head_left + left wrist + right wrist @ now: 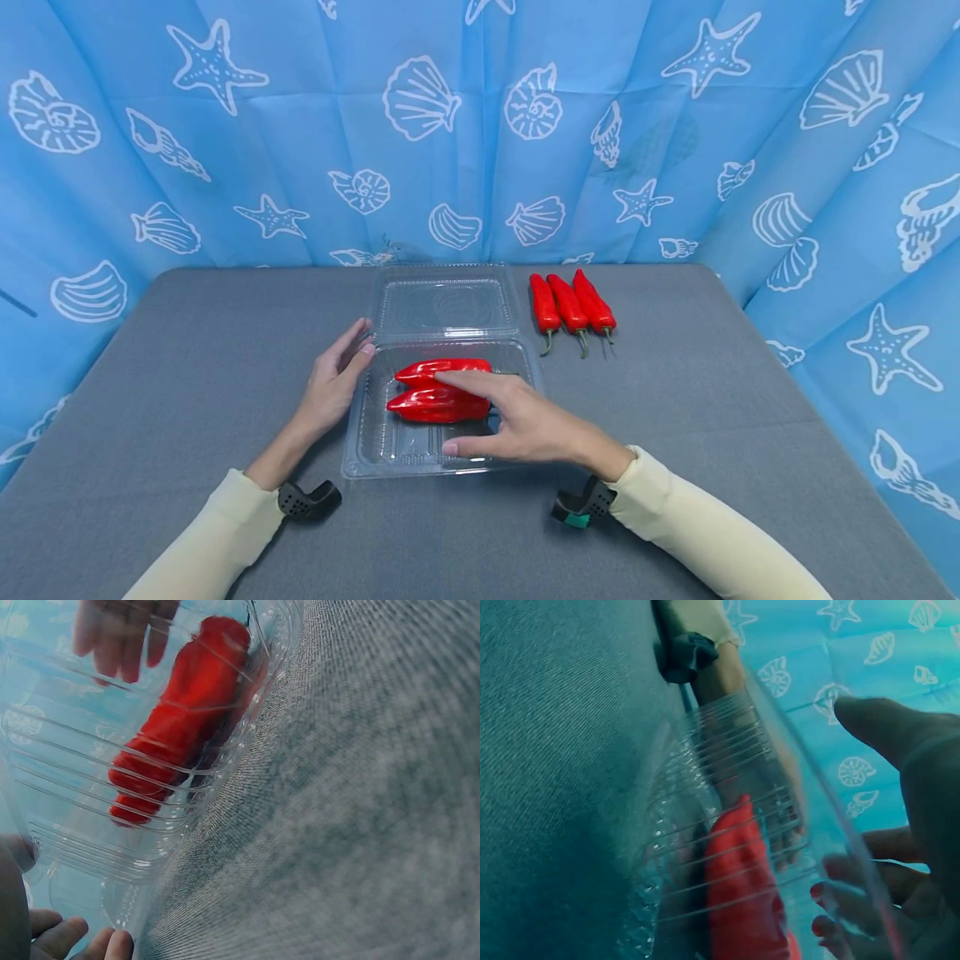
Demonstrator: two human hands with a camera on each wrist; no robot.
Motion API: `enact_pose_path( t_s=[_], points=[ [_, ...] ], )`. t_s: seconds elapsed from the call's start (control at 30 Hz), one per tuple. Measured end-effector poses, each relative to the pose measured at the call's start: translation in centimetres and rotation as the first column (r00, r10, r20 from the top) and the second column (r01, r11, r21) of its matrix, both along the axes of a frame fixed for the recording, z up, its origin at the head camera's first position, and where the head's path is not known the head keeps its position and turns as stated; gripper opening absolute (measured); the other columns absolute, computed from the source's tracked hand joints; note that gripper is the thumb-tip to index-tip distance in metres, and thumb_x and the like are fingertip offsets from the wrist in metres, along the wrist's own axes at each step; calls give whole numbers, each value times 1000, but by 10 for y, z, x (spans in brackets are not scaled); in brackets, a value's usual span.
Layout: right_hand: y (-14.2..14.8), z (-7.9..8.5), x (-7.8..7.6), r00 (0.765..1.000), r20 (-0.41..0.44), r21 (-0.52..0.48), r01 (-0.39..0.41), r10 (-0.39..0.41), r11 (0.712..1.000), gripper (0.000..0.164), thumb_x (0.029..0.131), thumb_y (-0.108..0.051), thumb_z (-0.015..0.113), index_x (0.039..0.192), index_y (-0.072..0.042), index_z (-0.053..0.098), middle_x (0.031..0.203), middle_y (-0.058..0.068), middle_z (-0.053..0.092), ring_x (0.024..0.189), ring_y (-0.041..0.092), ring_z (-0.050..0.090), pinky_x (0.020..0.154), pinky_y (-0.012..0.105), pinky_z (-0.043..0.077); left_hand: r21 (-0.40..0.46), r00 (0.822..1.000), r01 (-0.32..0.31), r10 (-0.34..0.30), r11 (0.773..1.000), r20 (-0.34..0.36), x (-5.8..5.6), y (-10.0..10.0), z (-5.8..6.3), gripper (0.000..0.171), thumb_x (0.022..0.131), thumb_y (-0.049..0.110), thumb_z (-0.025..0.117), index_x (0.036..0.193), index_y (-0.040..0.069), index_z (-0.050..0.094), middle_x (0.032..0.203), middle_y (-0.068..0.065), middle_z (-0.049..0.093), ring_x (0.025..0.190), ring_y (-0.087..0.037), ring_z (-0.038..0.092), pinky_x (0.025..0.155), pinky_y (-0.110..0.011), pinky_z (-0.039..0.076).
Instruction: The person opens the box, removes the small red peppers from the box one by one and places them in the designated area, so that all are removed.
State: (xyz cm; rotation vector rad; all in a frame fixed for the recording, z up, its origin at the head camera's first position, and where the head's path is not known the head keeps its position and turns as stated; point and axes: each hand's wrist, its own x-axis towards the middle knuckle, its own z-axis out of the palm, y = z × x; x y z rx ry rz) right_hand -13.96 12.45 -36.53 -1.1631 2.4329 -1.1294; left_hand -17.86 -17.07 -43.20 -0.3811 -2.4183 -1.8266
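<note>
A clear plastic clamshell container (382, 446) lies opened out in front of me, its lid (442, 302) folded back toward the curtain. Two glossy red peppers lie side by side in its base, a far pepper (431, 369) and a near pepper (435, 405), tips to the left. My right hand (517, 421) reaches over the base from the right, fingers extended across the far pepper and thumb apart, gripping nothing. At the container's left edge, my left hand (333, 383) has its thumb and fingers spread apart, fingertips beside the wall. Through the wall, the left wrist view shows a red pepper (199, 690).
Three more red peppers (572, 304) lie in a row right of the lid, green stems toward me. Grey cloth (712, 433) covers the table. A blue curtain (465, 125) with white shells and starfish hangs behind it and along the sides.
</note>
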Motion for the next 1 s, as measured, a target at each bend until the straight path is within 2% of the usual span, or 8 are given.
enact_pose_path(
  t_s=[0.2, 0.47, 0.53, 0.67, 0.77, 0.9, 1.0],
  points=[
    [-1, -3, 0, 1000, 25, 96, -21, 19, 995, 84, 86, -46, 79, 156, -16, 42, 156, -3, 44, 139, 13, 43, 113, 42, 42, 2, 1000, -3, 3, 1000, 3, 0, 0, -1, 58, 109, 19, 48, 157, -4, 27, 161, -18, 34, 145, -35, 39, 120, -46, 29],
    [-1, -5, -1, 999, 34, 175, -36, 30, 984, 87, 85, -55, 76, 157, -21, 41, 158, -6, 41, 141, 11, 40, 116, 42, 38, 8, 1000, -3, 3, 1000, 11, -1, 0, 0, 58, 108, 19, 49, 157, -3, 27, 161, -17, 34, 145, -34, 39, 120, -43, 30],
    [-1, -5, -1, 999, 32, 188, -32, 26, 982, 87, 85, -56, 76, 157, -22, 40, 158, -6, 40, 142, 12, 39, 117, 43, 37, 8, 1000, -4, 4, 1000, 15, -1, 0, 0, 58, 109, 19, 49, 157, -3, 27, 161, -17, 34, 145, -33, 39, 119, -39, 30],
    [-1, -4, -1, 999, 41, 226, -36, 27, 973, 87, 86, -57, 74, 157, -22, 40, 159, -5, 39, 144, 15, 37, 117, 45, 37, 25, 1000, -4, 4, 1000, 13, -1, 1, 1, 57, 108, 17, 49, 157, -4, 29, 160, -18, 35, 144, -33, 40, 115, -20, 33],
    [-1, -3, -2, 998, 52, 257, -59, 47, 965, 83, 88, -56, 72, 156, -21, 43, 159, -5, 40, 144, 16, 38, 116, 45, 38, 40, 1000, -3, 3, 999, 5, -1, 2, 2, 56, 108, 15, 49, 156, -6, 29, 160, -20, 36, 144, -35, 40, 110, -11, 34],
    [0, -3, -2, 995, 66, 269, -93, 78, 959, 75, 90, -56, 70, 153, -22, 48, 155, -4, 46, 138, 15, 44, 113, 41, 42, 37, 1000, -1, 1, 999, -1, -1, 2, 2, 56, 108, 15, 49, 156, -6, 29, 159, -21, 36, 144, -36, 40, 109, -10, 33],
    [0, -4, -3, 991, 84, 244, -122, 104, 962, 71, 91, -55, 70, 151, -21, 51, 148, -5, 53, 127, 10, 51, 106, 34, 47, 33, 1000, 0, 0, 999, -1, -1, 1, 0, 57, 108, 17, 49, 156, -6, 29, 159, -21, 36, 144, -36, 40, 109, -10, 33]
  ],
)
